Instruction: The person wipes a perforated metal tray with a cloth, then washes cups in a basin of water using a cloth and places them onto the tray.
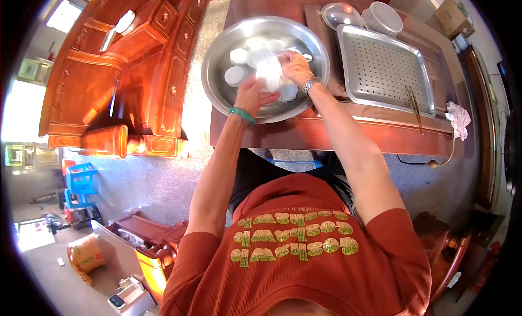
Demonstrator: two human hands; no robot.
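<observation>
Both hands are inside a large round stainless-steel basin on the wooden table. Between them is a white object, washed out by glare, so its exact kind is unclear. My right hand, with a metal watch at the wrist, pinches its upper right side. My left hand, wearing a green bangle, holds it from the lower left. Several white round pieces lie around them in the basin, among them a round container or lid at the left and a smaller one above it.
To the basin's right lies a perforated metal tray with metal tongs across its corner. Behind it are a transparent lid and a stack of plastic containers. A pink cloth is by the table's right end. A wooden cabinet stands left.
</observation>
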